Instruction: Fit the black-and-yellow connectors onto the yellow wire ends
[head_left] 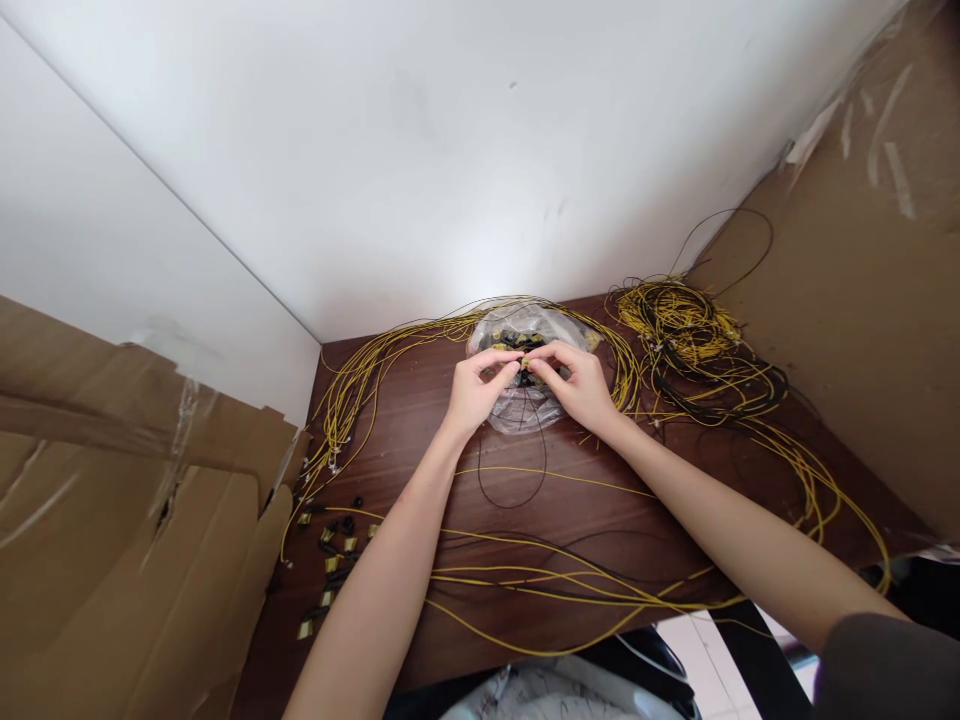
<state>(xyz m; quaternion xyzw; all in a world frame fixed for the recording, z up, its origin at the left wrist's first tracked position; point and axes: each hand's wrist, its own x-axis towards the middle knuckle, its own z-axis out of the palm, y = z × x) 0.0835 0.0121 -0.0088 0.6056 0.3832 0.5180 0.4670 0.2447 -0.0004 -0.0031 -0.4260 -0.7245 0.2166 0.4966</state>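
Note:
Over a clear plastic bag [517,414], my left hand [478,388] and my right hand [576,385] meet with their fingertips nearly together. Both hands pinch a small black-and-yellow part [526,365], partly hidden by the fingers. A thin dark wire [544,470] hangs in a loop beneath the fingers; its link to the part is too small to make out. Inside the bag, just beyond my fingertips, lie several small black-and-yellow pieces [517,341].
Bundles of yellow wire [367,375] curve behind the bag and across the brown table [405,415]. A tangled yellow-and-black coil [675,325] lies back right. Several loose black-and-yellow pieces [331,565] sit left of my forearm. Cardboard [142,570] flanks both sides; a white wall [450,150] stands behind.

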